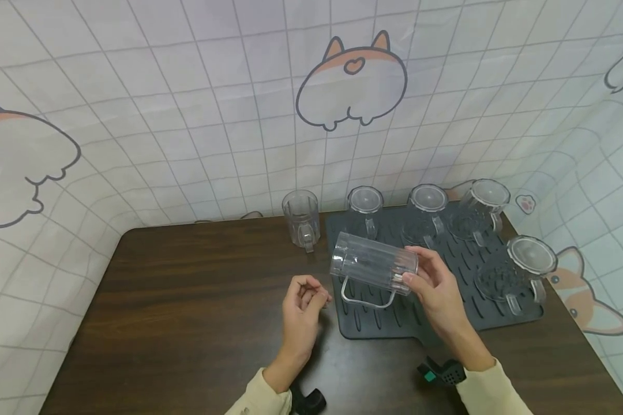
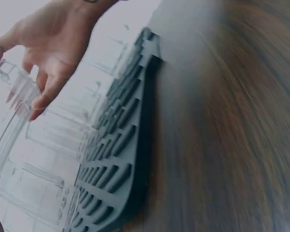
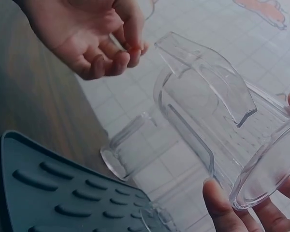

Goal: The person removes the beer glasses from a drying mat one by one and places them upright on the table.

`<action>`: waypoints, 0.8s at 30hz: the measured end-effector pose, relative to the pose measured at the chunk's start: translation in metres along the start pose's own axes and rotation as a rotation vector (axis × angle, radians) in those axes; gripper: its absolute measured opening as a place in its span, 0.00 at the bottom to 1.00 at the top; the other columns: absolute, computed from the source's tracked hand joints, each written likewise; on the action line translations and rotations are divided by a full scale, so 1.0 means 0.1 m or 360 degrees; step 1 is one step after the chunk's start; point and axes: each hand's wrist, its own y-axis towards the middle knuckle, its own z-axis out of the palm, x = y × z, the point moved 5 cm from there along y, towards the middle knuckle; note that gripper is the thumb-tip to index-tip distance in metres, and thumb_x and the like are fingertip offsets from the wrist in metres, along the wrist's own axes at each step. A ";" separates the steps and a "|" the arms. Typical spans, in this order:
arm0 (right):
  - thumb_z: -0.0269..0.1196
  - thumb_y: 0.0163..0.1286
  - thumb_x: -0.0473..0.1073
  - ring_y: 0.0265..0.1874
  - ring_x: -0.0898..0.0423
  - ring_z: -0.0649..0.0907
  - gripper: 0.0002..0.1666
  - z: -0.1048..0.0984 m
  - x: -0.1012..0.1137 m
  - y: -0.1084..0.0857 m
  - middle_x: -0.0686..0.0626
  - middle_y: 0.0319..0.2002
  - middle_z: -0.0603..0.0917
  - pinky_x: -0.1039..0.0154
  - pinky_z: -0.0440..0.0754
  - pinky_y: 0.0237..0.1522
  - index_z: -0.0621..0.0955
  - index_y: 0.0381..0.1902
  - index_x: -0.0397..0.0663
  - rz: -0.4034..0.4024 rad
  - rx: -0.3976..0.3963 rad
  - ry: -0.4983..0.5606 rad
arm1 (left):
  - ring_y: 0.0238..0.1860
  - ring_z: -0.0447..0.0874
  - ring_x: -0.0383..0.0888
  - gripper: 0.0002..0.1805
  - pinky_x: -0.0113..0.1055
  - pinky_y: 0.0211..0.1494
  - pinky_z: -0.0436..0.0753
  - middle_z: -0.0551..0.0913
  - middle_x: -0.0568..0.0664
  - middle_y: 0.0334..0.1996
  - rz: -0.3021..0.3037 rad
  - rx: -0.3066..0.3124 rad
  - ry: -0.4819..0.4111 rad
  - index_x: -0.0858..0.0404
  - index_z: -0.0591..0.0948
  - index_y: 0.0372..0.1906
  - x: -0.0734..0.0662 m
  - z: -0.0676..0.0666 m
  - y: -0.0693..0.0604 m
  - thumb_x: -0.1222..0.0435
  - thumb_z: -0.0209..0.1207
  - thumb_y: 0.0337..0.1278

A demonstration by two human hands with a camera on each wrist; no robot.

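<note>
My right hand (image 1: 438,291) grips a clear glass mug (image 1: 371,264) by one end, thumb on the near side. The mug lies sideways in the air above a dark grey ridged mat (image 1: 376,328), its handle pointing down toward me. To the left of it hovers my left hand (image 1: 302,317), fingers loosely curled and holding nothing, apart from the mug. The right wrist view shows fingers (image 3: 220,205) around the rim of the held mug (image 3: 203,96), with the left hand (image 3: 94,46) beyond its other end.
Several clear mugs stand upside down on the mat, among them one at the right edge (image 1: 532,256) and one at the back left (image 1: 365,202). Another mug (image 1: 301,216) stands on the brown table (image 1: 187,311) left of the mat. A white tiled-pattern sheet (image 1: 213,115) backs the table.
</note>
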 end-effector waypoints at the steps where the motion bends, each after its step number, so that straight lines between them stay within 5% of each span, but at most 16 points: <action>1: 0.56 0.73 0.25 0.52 0.64 0.83 0.28 0.01 0.00 0.00 0.53 0.57 0.78 0.73 0.86 0.50 0.70 0.69 0.44 0.0002 -0.0004 0.0003 | 0.34 0.83 0.36 0.07 0.27 0.40 0.82 0.78 0.48 0.33 -0.0067 -0.0003 -0.0064 0.77 0.70 0.45 0.02 0.00 0.01 0.79 0.53 0.65; 6: 0.56 0.72 0.25 0.52 0.64 0.83 0.28 0.05 -0.01 0.01 0.53 0.57 0.78 0.72 0.86 0.50 0.71 0.68 0.46 0.0017 -0.0021 0.0055 | 0.35 0.83 0.38 0.01 0.29 0.41 0.80 0.79 0.43 0.34 -0.0388 0.0075 -0.0419 0.61 0.71 0.44 0.12 0.04 -0.01 0.68 0.50 0.76; 10: 0.56 0.73 0.26 0.52 0.64 0.83 0.28 0.10 -0.03 0.02 0.53 0.57 0.78 0.72 0.86 0.50 0.70 0.68 0.46 0.0034 -0.0012 0.0076 | 0.38 0.82 0.39 0.07 0.31 0.44 0.79 0.79 0.42 0.36 -0.0563 0.0146 -0.0684 0.54 0.72 0.43 0.20 0.13 -0.06 0.60 0.44 0.81; 18: 0.56 0.73 0.27 0.54 0.64 0.83 0.28 0.18 -0.07 0.03 0.52 0.58 0.77 0.71 0.86 0.51 0.69 0.69 0.45 0.0056 -0.0009 0.0065 | 0.43 0.84 0.38 0.17 0.29 0.52 0.81 0.79 0.39 0.36 -0.0797 0.0299 -0.1147 0.51 0.75 0.42 0.28 0.30 -0.14 0.57 0.34 0.82; 24: 0.57 0.72 0.26 0.54 0.63 0.83 0.29 0.20 -0.11 0.03 0.52 0.57 0.78 0.71 0.86 0.51 0.70 0.69 0.44 0.0061 -0.0032 0.0086 | 0.48 0.83 0.42 0.21 0.35 0.60 0.81 0.80 0.41 0.38 -0.0874 0.0363 -0.1364 0.52 0.78 0.42 0.27 0.37 -0.17 0.54 0.32 0.82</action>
